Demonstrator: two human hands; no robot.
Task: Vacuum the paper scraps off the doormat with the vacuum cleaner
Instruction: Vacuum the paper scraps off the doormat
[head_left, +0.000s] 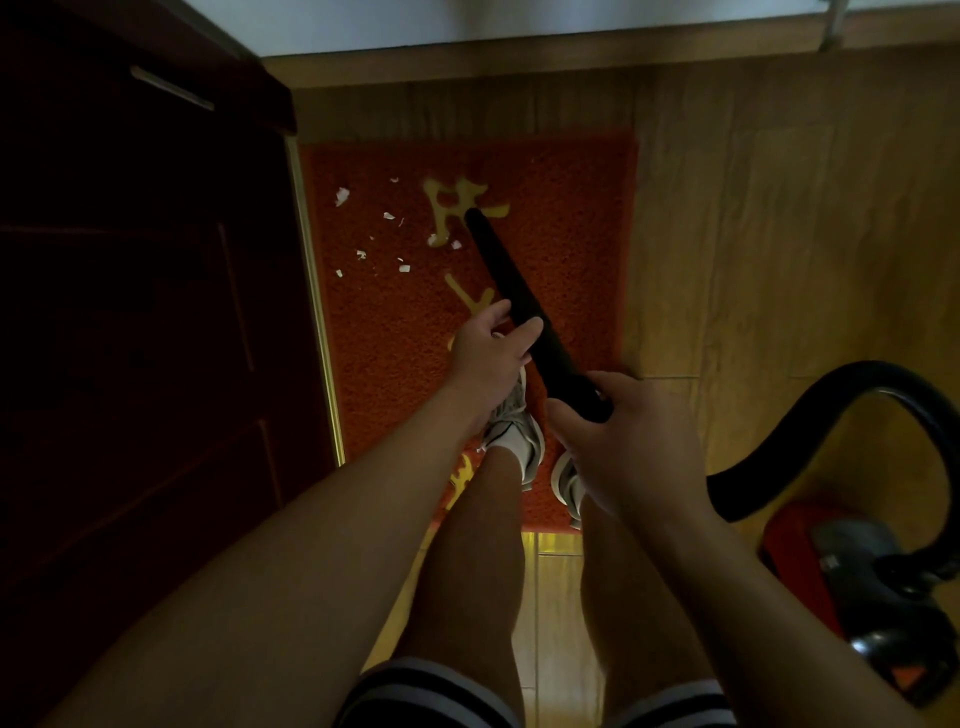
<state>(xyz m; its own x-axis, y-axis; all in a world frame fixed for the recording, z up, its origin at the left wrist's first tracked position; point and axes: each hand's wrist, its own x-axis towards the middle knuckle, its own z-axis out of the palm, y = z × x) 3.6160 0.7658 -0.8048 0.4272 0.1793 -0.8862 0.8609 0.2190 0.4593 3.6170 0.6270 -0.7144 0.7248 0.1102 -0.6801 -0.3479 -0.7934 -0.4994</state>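
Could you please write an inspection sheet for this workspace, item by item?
Surface: red doormat on wooden floor.
Job's things: white paper scraps scattered on the mat's left part; black vacuum tube, tip beside two scraps; vacuum cleaner on the floor, right.
Clutter: nothing seen.
Hands: left hand holds the tube mid-length; right hand grips its rear end.
Cables: black hose arcs at right; no power cord seen.
Surroundings: dark cabinet at left, pale wall ahead.
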